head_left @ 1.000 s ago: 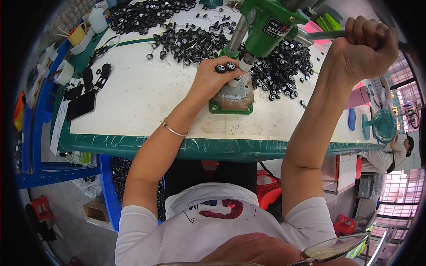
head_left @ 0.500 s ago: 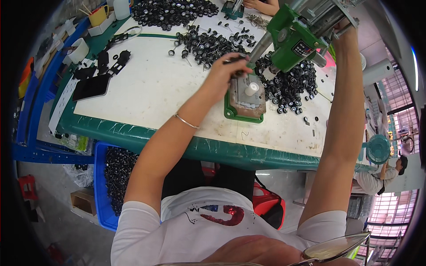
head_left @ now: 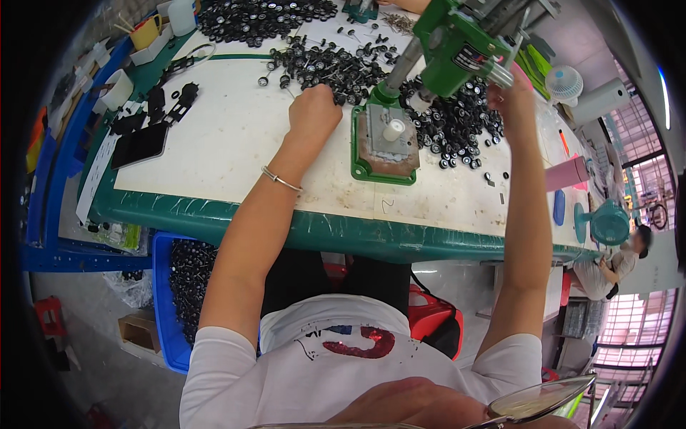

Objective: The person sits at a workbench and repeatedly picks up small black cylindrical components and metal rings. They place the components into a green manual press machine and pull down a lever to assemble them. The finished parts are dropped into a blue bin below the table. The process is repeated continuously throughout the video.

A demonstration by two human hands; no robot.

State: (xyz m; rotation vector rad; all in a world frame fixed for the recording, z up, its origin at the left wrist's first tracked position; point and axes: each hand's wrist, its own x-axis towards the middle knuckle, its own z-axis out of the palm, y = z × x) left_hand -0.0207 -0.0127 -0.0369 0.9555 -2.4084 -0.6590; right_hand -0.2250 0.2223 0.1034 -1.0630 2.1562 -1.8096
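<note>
Now that the left hand (head_left: 315, 111), its curled grip hiding whatever it may pinch, has moved from the press (head_left: 444, 61) to the wheels (head_left: 311, 61) heaped on the worktop (head_left: 232, 139), the white post (head_left: 394, 129) seems unloaded

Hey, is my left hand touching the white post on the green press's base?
No, the left hand is by the black wheels, left of the green press and clearly apart from the white post.
</note>
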